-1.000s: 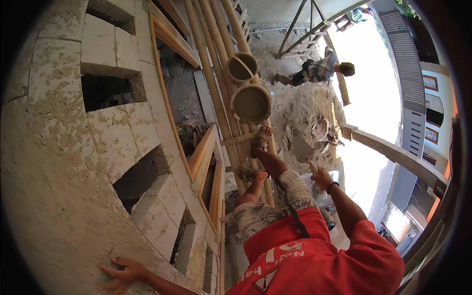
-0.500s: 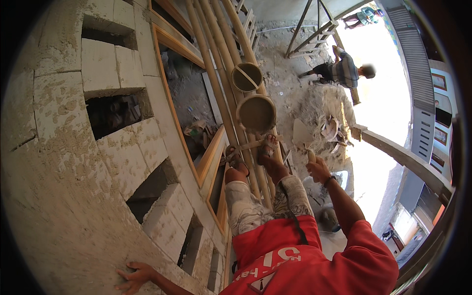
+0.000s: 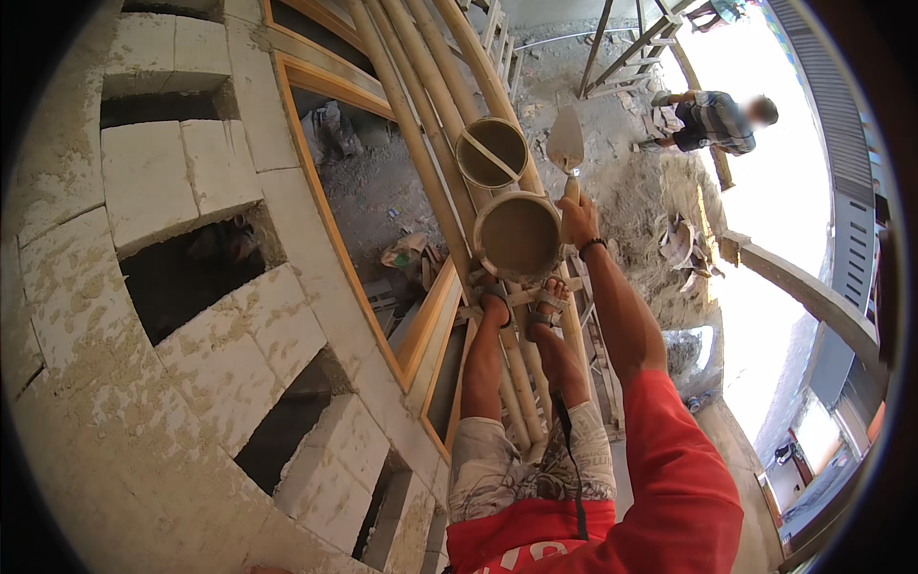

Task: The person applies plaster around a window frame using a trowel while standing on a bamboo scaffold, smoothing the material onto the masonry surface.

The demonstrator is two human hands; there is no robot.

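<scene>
The right arm, in a red sleeve [image 3: 660, 459], enters from the lower right of the frame and reaches up and slightly left, elbow nearly straight, to the right hand [image 3: 579, 222] just right of the centre. Its fingers are closed around the handle of a trowel [image 3: 565, 142]. The blade extends beyond them toward the top of the frame, tip up, to the right of the upper bucket [image 3: 523, 170]. The hand is at the right rim of the lower bucket [image 3: 477, 244], which holds grey mortar [image 3: 521, 237]; whether it touches the rim I cannot tell. Both buckets are over bamboo poles [image 3: 478, 57]. At the bottom edge, left of centre, only a sliver of what appears to be the left hand [image 3: 271, 570] shows; I cannot tell how its fingers stand.
</scene>
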